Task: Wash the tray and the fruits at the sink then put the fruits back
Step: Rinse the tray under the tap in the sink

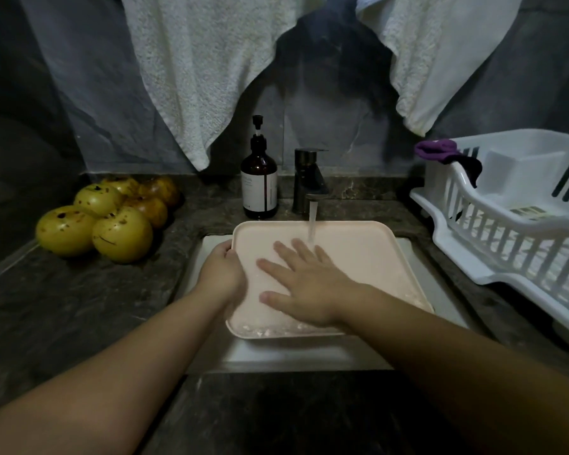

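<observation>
A pale pink tray (368,254) lies over the white sink (309,356), under running water from the dark faucet (309,178). My left hand (222,270) grips the tray's left rim, fingers curled over the edge. My right hand (303,284) lies flat on the tray's wet surface with fingers spread. Soapy bubbles line the tray's near and right edges. Several spotted yellow-green and orange fruits (109,215) sit piled on the dark counter left of the sink.
A brown pump soap bottle (259,182) stands behind the sink, left of the faucet. A white dish rack (513,218) with a purple cloth (440,151) on its rim fills the right counter. White towels (197,77) hang above.
</observation>
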Motion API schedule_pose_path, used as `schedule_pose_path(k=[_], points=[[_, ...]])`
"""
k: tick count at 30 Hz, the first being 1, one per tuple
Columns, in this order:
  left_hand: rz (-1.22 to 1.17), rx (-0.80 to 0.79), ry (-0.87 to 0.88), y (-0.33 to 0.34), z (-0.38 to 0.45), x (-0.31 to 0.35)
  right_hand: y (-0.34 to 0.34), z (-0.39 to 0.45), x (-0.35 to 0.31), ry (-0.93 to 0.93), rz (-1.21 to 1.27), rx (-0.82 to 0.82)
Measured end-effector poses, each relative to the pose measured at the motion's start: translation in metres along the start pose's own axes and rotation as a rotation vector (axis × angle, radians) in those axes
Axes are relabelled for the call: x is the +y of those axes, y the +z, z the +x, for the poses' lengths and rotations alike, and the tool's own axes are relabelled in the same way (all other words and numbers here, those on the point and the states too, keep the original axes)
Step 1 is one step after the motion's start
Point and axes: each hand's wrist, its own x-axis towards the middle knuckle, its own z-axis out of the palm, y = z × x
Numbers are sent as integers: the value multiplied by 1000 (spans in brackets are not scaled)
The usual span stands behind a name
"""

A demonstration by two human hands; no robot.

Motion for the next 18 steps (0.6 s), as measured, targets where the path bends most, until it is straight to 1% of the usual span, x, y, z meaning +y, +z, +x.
schedule_pose_path(k=[2, 6, 8, 10, 12, 15, 18], points=[[40, 33, 38, 0, 2, 0, 1, -19, 28, 128, 34, -19], [66, 51, 42, 3, 1, -1, 1, -33, 69, 530, 105, 12], [58, 60, 50, 5, 0, 0, -1, -21, 67, 632, 108, 41], [52, 83, 58, 5, -1, 1, -4, -4, 53, 689, 131, 65], [41, 95, 62, 4, -2, 2, -8, 14, 31, 685, 137, 89], [85, 36, 101, 7, -6, 3, -10, 36, -12, 558, 124, 121], [57, 4, 104, 6, -8, 4, -6, 45, -49, 411, 71, 74]])
